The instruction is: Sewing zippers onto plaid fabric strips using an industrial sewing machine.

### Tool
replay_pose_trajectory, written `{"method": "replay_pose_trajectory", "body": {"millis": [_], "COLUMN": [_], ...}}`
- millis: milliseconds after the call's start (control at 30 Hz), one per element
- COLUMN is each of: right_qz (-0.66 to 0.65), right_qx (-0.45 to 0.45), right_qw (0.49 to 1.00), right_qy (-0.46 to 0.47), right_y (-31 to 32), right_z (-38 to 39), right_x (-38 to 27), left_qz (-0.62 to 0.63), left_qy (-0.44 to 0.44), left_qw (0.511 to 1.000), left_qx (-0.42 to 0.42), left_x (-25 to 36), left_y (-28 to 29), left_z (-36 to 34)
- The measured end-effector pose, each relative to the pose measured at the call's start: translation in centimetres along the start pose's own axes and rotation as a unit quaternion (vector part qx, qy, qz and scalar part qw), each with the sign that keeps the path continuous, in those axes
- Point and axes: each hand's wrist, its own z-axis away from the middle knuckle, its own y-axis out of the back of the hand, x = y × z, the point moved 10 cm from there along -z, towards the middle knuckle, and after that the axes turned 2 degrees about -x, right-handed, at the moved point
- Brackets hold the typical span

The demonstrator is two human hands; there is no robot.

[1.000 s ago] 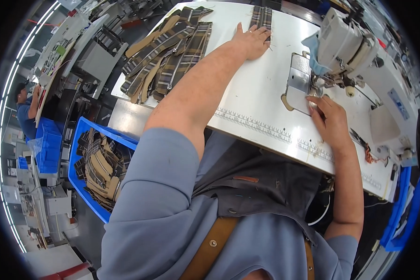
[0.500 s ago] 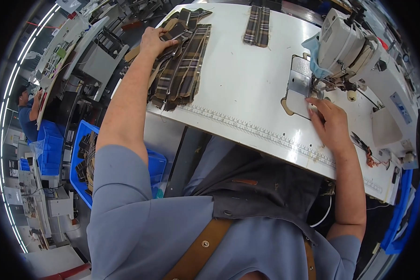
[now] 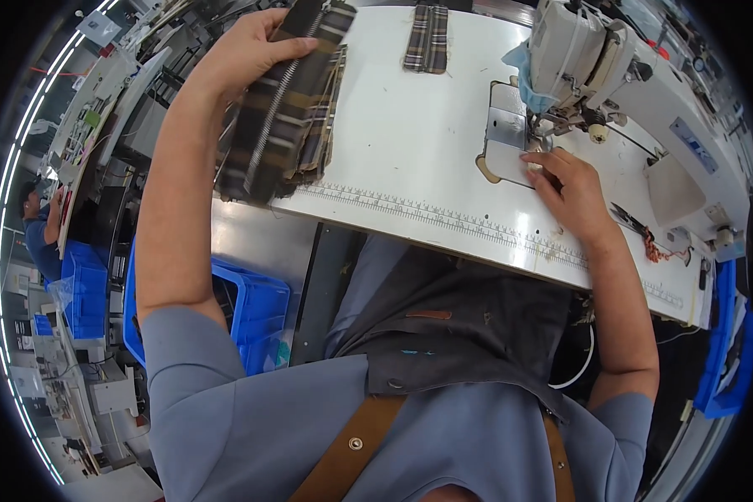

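Observation:
My left hand [image 3: 241, 57], at the table's far left, grips a brown and dark plaid fabric panel with a zipper [image 3: 269, 125] between thumb and fingers. The panel hangs at a slant, its metal zipper teeth running lengthwise, above a pile of similar plaid pieces [image 3: 320, 134]. My right hand [image 3: 573, 188] rests by the needle area of a white sewing machine [image 3: 573, 54], thumb and fingers apart and holding nothing. Its fingertips touch the metal bed plate [image 3: 504, 154]. A blue cloth [image 3: 525, 81] hangs on the machine head.
Another plaid strip [image 3: 427, 38] lies at the table's far edge. A ruler scale [image 3: 410, 213] runs along the near edge. Scissors [image 3: 629, 219] and orange threads [image 3: 657, 249] lie right of my right hand. A blue bin [image 3: 263, 314] stands below left; a person [image 3: 42, 226] sits farther left.
My left hand has taken hold of a zippered plaid panel and lifted it off the pile. My right hand stays by the machine. The whole view has shifted slightly.

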Motion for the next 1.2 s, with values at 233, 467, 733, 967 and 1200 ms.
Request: {"method": "replay_pose_trajectory", "body": {"millis": [233,467,733,967,1200], "right_qz": [-0.547,-0.473,-0.43,-0.372,-0.298], "right_qx": [-0.039,0.0,-0.053,-0.054,-0.104], "right_qw": [0.832,0.87,0.884,0.911,0.928], "right_qy": [-0.087,-0.137,-0.174,-0.168,-0.197], "right_y": [-0.9,-2.1,-4.3,-4.4,-3.6], "right_z": [-1.3,-2.1,-1.5,-1.5,-1.3], "right_x": [-3.3,-0.7,-0.8,-0.5,-1.1], "left_qz": [0.289,0.355,0.334,0.332,0.338], "left_qy": [-0.04,0.06,0.034,0.07,0.025], "left_qw": [0.936,0.913,0.927,0.923,0.91], "left_qx": [-0.196,-0.193,-0.17,-0.181,-0.239], "left_x": [4.2,1.5,1.1,-0.1,0.4], "left_y": [-17.9,-24.6,-25.2,-26.2,-26.8], "left_z": [4.4,0.9,-1.0,-2.3,-3.4]}}
